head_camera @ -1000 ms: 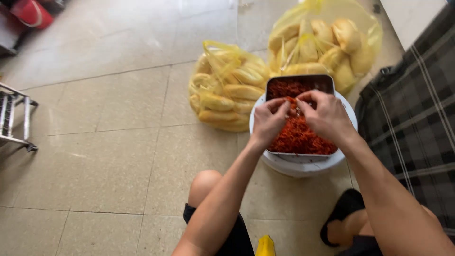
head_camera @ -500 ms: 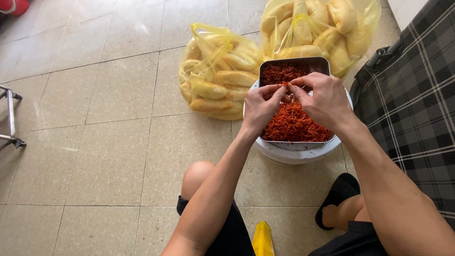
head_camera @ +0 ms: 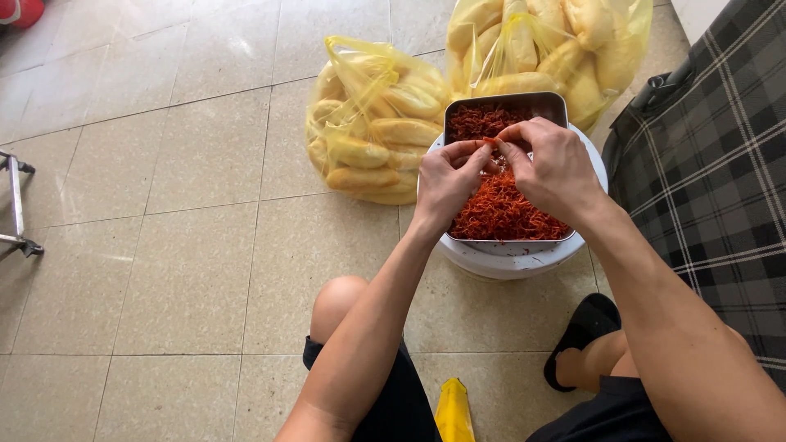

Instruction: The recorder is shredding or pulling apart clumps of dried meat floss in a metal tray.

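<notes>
Both hands (head_camera: 449, 182) (head_camera: 555, 168) over tray (head_camera: 506, 108) – grip pinched on red shreds (head_camera: 499, 205); open floor (head_camera: 164, 245) leftward.

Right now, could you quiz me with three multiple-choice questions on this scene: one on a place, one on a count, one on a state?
1. Where does the metal tray of red shreds sit?
A. on a white round tub
B. on a chair
C. on a lap

2. How many yellow bags of bread rolls lie on the floor?
A. one
B. two
C. four

3. What are the hands doing?
A. resting flat
B. gripping a knife
C. pinching shreds

Answers: 1 A, the tub's rim shows under the tray. 2 B, both behind the tray. 3 C, left hand and right hand meet fingertips on a shred.
</notes>
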